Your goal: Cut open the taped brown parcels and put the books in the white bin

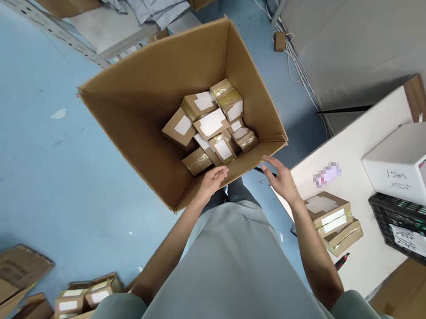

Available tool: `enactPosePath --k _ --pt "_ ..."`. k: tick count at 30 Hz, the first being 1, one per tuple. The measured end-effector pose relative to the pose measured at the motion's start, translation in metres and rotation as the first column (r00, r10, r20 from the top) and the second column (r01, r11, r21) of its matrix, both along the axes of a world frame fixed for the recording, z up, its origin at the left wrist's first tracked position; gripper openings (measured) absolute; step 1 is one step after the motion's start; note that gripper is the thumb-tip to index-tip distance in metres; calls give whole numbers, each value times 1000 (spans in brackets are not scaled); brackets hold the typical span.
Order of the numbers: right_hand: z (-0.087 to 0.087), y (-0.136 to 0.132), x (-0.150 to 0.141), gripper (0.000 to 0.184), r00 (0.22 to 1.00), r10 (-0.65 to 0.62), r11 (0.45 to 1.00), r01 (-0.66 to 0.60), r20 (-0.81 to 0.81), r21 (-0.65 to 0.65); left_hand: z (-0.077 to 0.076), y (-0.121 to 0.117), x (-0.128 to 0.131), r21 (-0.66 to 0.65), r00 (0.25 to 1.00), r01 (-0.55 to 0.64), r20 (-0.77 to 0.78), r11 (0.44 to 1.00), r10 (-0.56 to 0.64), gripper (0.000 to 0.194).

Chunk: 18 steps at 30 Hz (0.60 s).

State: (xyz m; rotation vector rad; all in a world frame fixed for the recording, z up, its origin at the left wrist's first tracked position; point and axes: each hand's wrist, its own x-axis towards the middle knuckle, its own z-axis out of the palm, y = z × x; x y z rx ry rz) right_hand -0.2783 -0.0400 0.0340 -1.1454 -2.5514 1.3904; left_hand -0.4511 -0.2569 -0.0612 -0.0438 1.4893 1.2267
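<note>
A large open cardboard carton (119,107) stands before me, and several small taped boxes with white labels lie loosely in its bottom; one labelled box (211,123) rests on top of others. My left hand (213,179) is over the carton's near rim, its fingers loosely stretched to the right and holding nothing. Just outside the near right corner, my right hand (281,180) is open with thumb and fingers apart. Whether either hand touches the rim, I cannot tell.
A white table (376,260) on the right bears stacked small boxes (328,215), a red-and-black cutter (342,261), a black crate (386,226) and a white bin (390,168). Cables (303,77) run along the wall. More cartons (14,272) stand lower left; a shelf (107,31) is behind.
</note>
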Motion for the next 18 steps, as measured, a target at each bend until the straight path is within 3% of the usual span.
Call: enactPosePath --k 11,15,18 --pt "-26 20 -81 59 975 180 981 -167 132 -104 -44 -5 -57 -100 988 -145 -60 984 139 47" --pt "-45 32 -97 50 954 249 957 -216 165 -192 -73 12 -77 -195 978 -199 -98 960 183 47" --pt "-69 51 -116 45 933 299 938 -249 201 -241 -95 33 -95 -250 972 -215 -149 944 182 45"
